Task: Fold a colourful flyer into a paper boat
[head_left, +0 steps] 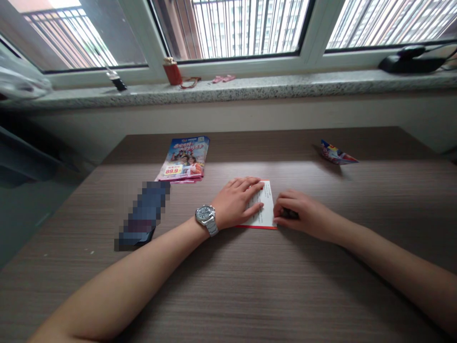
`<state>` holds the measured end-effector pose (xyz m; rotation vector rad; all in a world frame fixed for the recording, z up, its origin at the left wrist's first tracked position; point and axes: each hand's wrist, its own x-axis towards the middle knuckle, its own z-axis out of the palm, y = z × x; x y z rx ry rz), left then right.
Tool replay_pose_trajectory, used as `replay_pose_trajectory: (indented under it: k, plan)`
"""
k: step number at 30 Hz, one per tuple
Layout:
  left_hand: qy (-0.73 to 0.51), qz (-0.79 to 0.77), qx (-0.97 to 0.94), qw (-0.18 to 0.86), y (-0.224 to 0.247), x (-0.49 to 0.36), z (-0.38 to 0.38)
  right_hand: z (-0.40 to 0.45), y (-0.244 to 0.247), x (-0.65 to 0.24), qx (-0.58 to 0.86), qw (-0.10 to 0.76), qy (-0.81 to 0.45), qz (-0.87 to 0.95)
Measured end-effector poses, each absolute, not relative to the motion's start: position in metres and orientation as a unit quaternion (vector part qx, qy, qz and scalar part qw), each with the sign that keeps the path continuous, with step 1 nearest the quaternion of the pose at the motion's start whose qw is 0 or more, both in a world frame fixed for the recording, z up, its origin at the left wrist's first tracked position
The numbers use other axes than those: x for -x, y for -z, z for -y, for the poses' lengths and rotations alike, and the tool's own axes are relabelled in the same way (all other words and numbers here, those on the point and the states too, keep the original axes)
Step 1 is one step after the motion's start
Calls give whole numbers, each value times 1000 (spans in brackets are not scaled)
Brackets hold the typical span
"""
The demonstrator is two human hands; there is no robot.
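A printed leaflet (264, 209), white with small text and a red lower edge, lies on the table in front of me. My left hand (237, 202) rests flat across its left part, fingers stretched and slightly spread, hiding much of the print. A silver watch (206, 215) is on my left wrist. My right hand (298, 212) is closed in a pinch at the leaflet's right edge, thumb below and fingers curled above. The fingertips' exact grip on the paper is partly hidden.
A stack of colourful leaflets (187, 159) lies back left. Nearer is a blurred-out dark phone-like object (144, 216). A folded colourful paper piece (337, 155) stands back right. On the stone windowsill (271, 88) are a red case (173, 72) and a black device (410, 62).
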<state>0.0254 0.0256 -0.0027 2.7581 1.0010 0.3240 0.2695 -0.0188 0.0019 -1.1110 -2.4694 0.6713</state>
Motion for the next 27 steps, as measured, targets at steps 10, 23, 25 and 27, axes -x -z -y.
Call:
replay_pose_trajectory:
  k: [10,23,25,27]
  plan:
    - [-104,-337,-931,93,3,-25,-26,31,-3,-271,358,163,-239,888]
    - [-101,-327,-934,101,6,-21,-29,25,7,-271,402,273,-228,844]
    - [-102,-326,-935,99,5,-21,-29,23,7,-271,411,278,-228,838]
    - [-102,-327,-935,96,4,-21,-28,21,8,-271,421,281,-230,831]
